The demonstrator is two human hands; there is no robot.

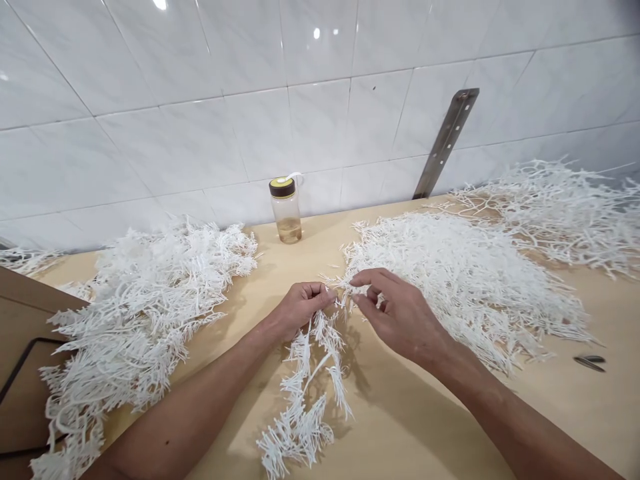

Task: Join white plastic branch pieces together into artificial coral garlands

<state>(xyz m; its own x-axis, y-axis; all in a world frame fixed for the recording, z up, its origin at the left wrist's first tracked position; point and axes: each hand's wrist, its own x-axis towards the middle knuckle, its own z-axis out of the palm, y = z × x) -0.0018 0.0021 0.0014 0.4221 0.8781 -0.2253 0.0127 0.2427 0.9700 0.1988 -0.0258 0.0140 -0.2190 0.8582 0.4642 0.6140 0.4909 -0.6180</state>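
Note:
My left hand (305, 307) is closed, its thumb and forefinger pinching a white plastic branch (303, 400) that hangs down toward the front of the table with feathery sprigs along its stems. Just right of it, my right hand (393, 310) hovers with thumb and forefinger apart, close to the branch's tip; nothing shows between them. Behind and beside that hand spreads a heap of small white sprigs (465, 280). To the left lies a big pile of feathery white branches (150, 307).
Against the tiled wall stands a bottle (287, 213) with some amber liquid. A perforated metal bracket (447, 143) leans right of it. Bare white branches (565, 207) lie at the back right, small snips (590, 363) at the right, and a cardboard box (30, 333) at the left.

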